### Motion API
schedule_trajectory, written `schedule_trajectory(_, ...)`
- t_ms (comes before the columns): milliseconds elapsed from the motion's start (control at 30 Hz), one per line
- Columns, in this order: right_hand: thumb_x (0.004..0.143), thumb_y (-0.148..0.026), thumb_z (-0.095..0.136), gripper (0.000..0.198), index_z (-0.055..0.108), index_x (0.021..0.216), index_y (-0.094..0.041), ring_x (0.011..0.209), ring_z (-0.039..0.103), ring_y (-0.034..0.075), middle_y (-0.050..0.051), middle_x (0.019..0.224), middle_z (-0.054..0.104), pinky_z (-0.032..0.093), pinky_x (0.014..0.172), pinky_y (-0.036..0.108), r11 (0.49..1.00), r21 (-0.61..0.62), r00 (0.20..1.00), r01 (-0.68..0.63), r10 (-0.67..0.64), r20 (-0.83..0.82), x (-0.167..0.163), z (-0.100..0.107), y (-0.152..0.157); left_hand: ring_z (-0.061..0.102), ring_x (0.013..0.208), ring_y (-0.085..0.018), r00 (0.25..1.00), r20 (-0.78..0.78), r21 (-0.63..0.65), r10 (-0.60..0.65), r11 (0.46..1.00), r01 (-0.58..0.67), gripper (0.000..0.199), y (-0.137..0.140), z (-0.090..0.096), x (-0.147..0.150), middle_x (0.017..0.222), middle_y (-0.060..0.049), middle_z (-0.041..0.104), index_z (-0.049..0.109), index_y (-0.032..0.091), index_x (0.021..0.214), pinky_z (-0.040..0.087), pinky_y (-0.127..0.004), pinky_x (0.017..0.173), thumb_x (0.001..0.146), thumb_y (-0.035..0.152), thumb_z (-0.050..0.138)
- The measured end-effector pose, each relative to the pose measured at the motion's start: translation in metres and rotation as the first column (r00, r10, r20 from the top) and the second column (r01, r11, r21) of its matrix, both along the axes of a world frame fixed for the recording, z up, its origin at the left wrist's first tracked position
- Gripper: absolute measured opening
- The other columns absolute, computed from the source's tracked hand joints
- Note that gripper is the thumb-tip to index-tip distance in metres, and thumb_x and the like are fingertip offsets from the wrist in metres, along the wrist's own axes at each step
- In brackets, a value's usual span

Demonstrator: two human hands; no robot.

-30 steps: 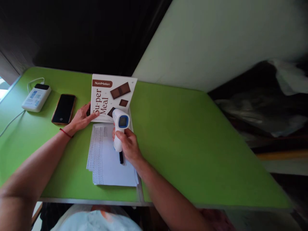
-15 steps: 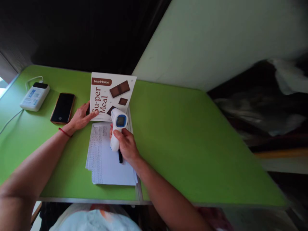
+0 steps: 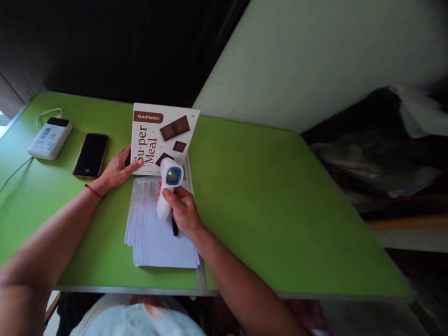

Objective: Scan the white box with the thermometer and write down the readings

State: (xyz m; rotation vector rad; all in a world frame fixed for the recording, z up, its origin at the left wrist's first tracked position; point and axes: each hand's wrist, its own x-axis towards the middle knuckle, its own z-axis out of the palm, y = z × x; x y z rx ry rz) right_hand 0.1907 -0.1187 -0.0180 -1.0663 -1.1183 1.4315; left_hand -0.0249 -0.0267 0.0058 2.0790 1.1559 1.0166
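Observation:
My left hand [image 3: 122,169] grips the lower left edge of a white box [image 3: 150,122] printed "NutriMotion Su-per Meal", thumb on its front; the other fingers are partly hidden behind it. In my right hand [image 3: 184,209] is a white infrared thermometer [image 3: 164,205] with a blue-rimmed screen, held by its handle, its head just in front of the box's lower right part. Below the two hands lie sheets of paper [image 3: 163,249] with rows of handwriting. A black pen [image 3: 175,227] rests on the paper, partly hidden by my right hand.
A phone in a brown case [image 3: 91,156] lies left of my left hand. Farther left is a white power bank [image 3: 50,138] with a cable plugged in. All of this is on a green table [image 3: 273,210]. Behind stands a dark panel [image 3: 115,51], with a pale wall [image 3: 297,60] to its right.
The thermometer has shifted slightly left and tilted in my right hand, its handle end swinging left. My left hand and the box stay almost where they were.

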Motion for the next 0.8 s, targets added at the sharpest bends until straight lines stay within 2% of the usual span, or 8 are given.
schedule_trajectory(200,0.072,-0.068,0.075,0.053,0.06,0.084,-0.018,0.07,0.051,0.013,0.001,0.076,0.055,0.046,0.066,0.028,0.999,-0.035,0.999,-0.018,0.017,-0.034,-0.0007,-0.0004,-0.0002,0.066,0.1,-0.03,1.0,-0.003,-0.01,0.012,1.0,-0.012,0.058,-0.0002,0.0,0.0007,0.115,-0.011,0.07,0.063,0.021,0.118,0.054,-0.047,0.089,0.092,0.072,0.052)
schedule_trajectory(433,0.07,-0.067,0.077,0.053,0.06,0.084,-0.018,0.07,0.05,0.013,0.001,0.078,0.056,0.044,0.065,0.027,0.999,-0.034,0.999,0.001,-0.002,-0.035,-0.0003,-0.001,0.0006,0.066,0.102,-0.03,1.0,-0.019,-0.002,0.017,1.0,-0.017,0.056,-0.0009,0.0008,0.0,0.115,-0.012,0.07,0.062,0.02,0.117,0.054,-0.046,0.092,0.093,0.069,0.053)
schedule_trajectory(600,0.074,-0.064,0.075,0.049,0.06,0.086,-0.018,0.071,0.049,0.013,0.002,0.079,0.055,0.044,0.065,0.028,1.0,-0.015,0.999,-0.014,0.013,-0.041,-0.0002,-0.0012,0.001,0.067,0.097,-0.029,0.999,-0.032,0.013,0.02,1.0,-0.02,0.056,-0.0001,-0.0007,-0.001,0.112,-0.011,0.07,0.062,0.02,0.117,0.055,-0.047,0.088,0.093,0.07,0.052)
schedule_trajectory(800,0.069,-0.064,0.078,0.051,0.062,0.085,-0.019,0.069,0.049,0.013,0.001,0.077,0.055,0.043,0.064,0.027,0.999,-0.047,0.998,0.0,-0.002,-0.055,0.0003,0.0027,0.0008,0.066,0.106,-0.031,1.0,-0.003,0.005,-0.001,1.0,0.001,0.054,0.0001,-0.0006,-0.0007,0.12,-0.012,0.069,0.062,0.02,0.118,0.054,-0.047,0.093,0.093,0.067,0.054)
